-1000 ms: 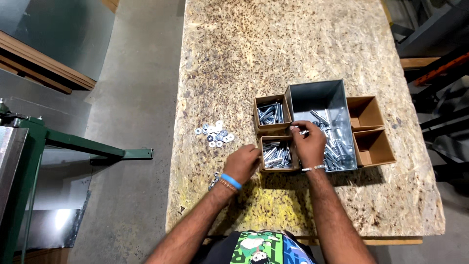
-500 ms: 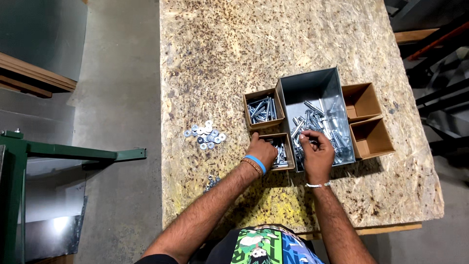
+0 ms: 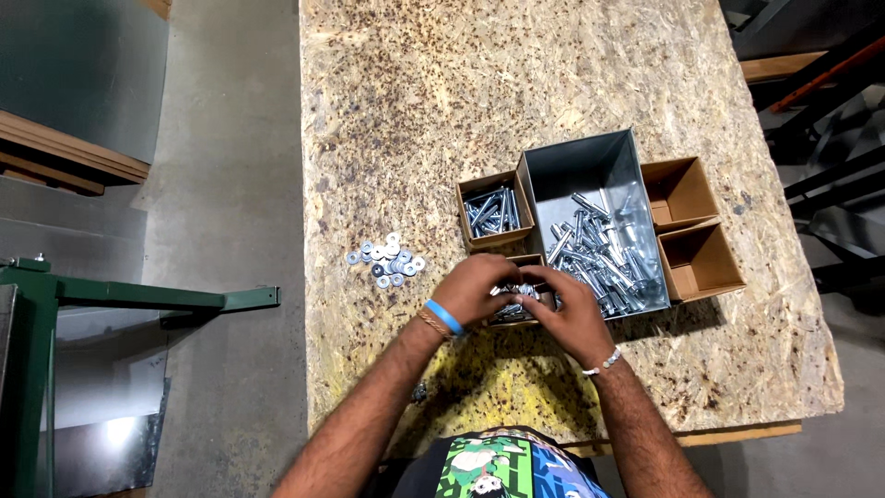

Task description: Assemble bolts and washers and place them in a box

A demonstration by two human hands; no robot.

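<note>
My left hand (image 3: pixel 475 288) and my right hand (image 3: pixel 570 312) meet over a small brown cardboard box (image 3: pixel 516 314) of silver bolts near the table's front. Fingers of both hands close together around a small silver bolt (image 3: pixel 519 291) held between them. Behind them sits a grey metal bin (image 3: pixel 599 231) with several loose silver bolts. Another small cardboard box (image 3: pixel 496 212) of bolts stands to the bin's left.
A pile of silver washers (image 3: pixel 387 263) lies left of the boxes on the chipboard table (image 3: pixel 479 92). Two empty cardboard boxes (image 3: pixel 691 226) stand right of the bin. A green metal frame (image 3: pixel 120 300) stands on the concrete floor at left.
My right hand came out of the grey bin toward me. Both hands now meet over the near small box, holding a bolt between them.
</note>
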